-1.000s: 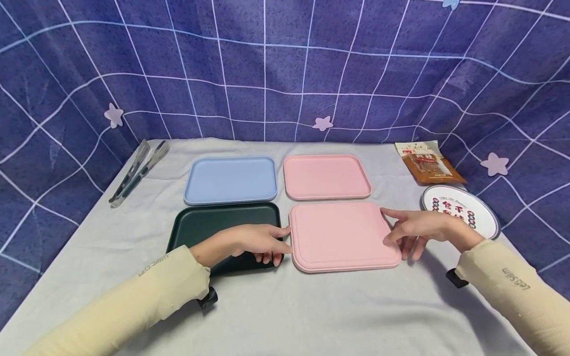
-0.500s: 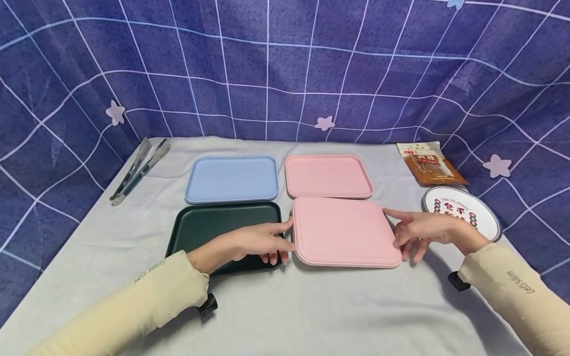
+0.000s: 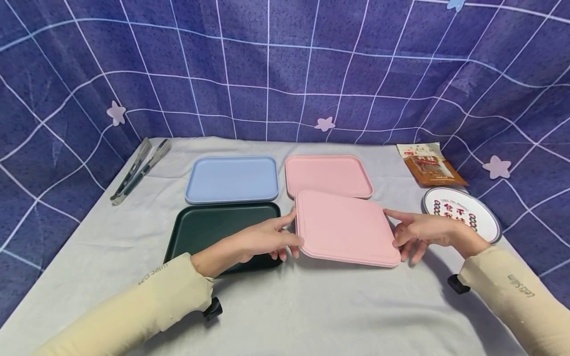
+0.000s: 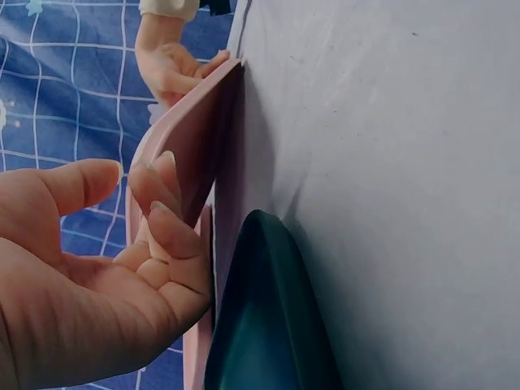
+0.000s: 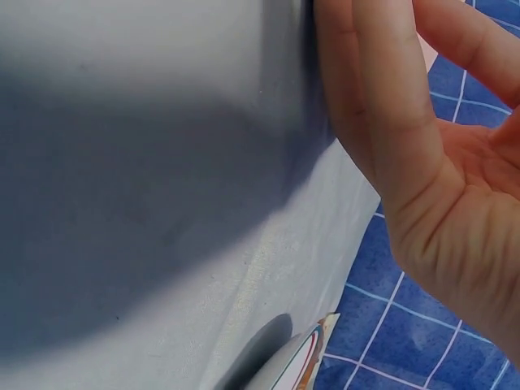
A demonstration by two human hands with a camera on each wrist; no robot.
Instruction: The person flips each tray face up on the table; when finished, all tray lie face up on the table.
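A pink tray [image 3: 347, 227], its flat raised face upward, tilts with its left end lifted off the cloth and its right end low. My left hand [image 3: 264, 241] grips the left edge; in the left wrist view that hand [image 4: 122, 276] has curled fingers at the rim and the thumb on the other side. At the right edge, my right hand [image 3: 423, 230] holds the tray between thumb and fingers. The right wrist view shows this hand [image 5: 431, 138] close up, with its fingertips out of frame. A dark green tray [image 3: 187, 222] lies partly under my left forearm.
Behind are a blue tray [image 3: 231, 179] and a second pink tray [image 3: 327, 175], partly overlapped by the lifted one. Metal tongs [image 3: 140, 170] lie far left. A brown food packet [image 3: 429, 165] and a round white plate with red characters [image 3: 460, 210] sit at right.
The left end of the front pink tray has risen from the cloth, and my left hand has moved up and right with it. My right hand stays at the right edge.
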